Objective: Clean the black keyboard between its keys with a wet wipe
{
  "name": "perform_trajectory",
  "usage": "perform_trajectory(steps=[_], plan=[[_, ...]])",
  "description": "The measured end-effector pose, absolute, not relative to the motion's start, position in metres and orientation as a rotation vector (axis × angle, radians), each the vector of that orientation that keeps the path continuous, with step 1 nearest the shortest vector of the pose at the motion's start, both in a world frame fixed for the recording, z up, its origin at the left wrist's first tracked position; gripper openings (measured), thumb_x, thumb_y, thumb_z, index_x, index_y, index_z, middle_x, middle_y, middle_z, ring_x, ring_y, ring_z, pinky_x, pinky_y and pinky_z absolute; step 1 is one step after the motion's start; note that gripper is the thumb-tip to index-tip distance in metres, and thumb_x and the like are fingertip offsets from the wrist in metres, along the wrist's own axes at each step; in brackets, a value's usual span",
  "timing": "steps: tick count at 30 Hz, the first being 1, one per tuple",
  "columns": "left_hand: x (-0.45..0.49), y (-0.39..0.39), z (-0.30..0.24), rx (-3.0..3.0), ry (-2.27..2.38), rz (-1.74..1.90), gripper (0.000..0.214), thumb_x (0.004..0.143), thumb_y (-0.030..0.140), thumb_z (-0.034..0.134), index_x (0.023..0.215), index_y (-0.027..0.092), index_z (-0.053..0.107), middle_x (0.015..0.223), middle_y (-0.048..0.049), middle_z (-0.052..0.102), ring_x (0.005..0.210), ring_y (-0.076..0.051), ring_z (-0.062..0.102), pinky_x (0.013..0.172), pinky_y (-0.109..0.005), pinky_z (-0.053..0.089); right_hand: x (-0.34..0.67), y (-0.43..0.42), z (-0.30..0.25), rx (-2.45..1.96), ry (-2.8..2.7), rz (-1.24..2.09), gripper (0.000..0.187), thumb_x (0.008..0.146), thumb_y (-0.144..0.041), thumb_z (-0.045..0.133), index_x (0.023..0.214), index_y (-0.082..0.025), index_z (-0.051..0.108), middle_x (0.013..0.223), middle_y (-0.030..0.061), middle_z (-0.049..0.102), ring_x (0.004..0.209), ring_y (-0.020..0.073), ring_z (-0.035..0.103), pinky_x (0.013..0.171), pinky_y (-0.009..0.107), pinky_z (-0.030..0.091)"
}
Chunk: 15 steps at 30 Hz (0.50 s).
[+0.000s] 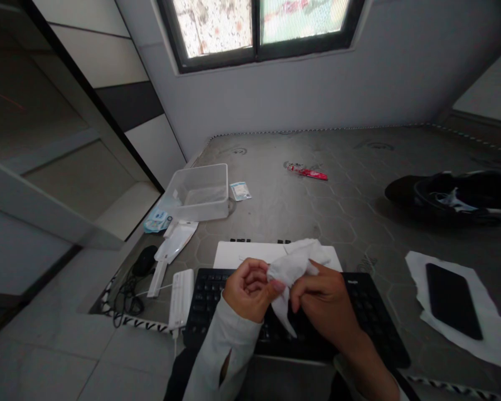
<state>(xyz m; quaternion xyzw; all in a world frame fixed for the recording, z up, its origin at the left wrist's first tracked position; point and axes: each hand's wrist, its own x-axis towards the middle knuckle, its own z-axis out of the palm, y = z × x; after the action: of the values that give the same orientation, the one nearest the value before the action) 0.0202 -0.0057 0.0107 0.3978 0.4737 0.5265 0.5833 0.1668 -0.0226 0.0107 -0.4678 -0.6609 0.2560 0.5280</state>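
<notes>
My left hand (247, 289) and my right hand (322, 298) are raised together over a black keyboard (371, 317). Between them they hold a crumpled white tissue (293, 267). The left thumb and fingers pinch its near edge, and the right hand's fingers are curled round its other side. A pointed tail of the tissue hangs down toward the keys. A white flat device (242, 255) lies just behind the keyboard.
A clear plastic tub (200, 194) and small packets (240, 190) lie at back left, a red wrapper (308, 172) further back. A black phone (453, 301) rests on white paper at right, dark headgear (463, 197) behind it. A mouse (144, 260), cables and white adapter (181, 298) sit left.
</notes>
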Motion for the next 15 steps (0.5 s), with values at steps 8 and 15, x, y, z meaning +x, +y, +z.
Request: perform_trajectory(steps=[8, 15], plan=[[0.0173, -0.0038, 0.0055, 1.138, 1.154, 1.231, 0.025, 0.068, 0.035, 0.082, 0.085, 0.017, 0.079, 0.070, -0.0046, 0.076, 0.060, -0.014, 0.065, 0.053, -0.018, 0.049, 0.1677, -0.0199, 0.0162, -1.279, -1.595, 0.598, 0.004, 0.086, -0.021, 0.064, 0.086, -0.024, 0.062, 0.074, -0.0046, 0.066, 0.062, 0.0127, 0.060, 0.063, 0.023, 0.047], [0.0149, -0.0028, 0.0068, 0.961, 1.184, 1.240, 0.039, 0.063, 0.049, 0.085, 0.081, 0.014, 0.081, 0.061, -0.0037, 0.075, 0.050, -0.011, 0.062, 0.048, -0.016, 0.047, 0.1742, -0.0178, 0.0131, -1.266, -1.545, 0.542, 0.014, 0.096, -0.033, 0.058, 0.094, -0.028, 0.070, 0.095, 0.0000, 0.071, 0.093, 0.0187, 0.065, 0.082, 0.030, 0.047]])
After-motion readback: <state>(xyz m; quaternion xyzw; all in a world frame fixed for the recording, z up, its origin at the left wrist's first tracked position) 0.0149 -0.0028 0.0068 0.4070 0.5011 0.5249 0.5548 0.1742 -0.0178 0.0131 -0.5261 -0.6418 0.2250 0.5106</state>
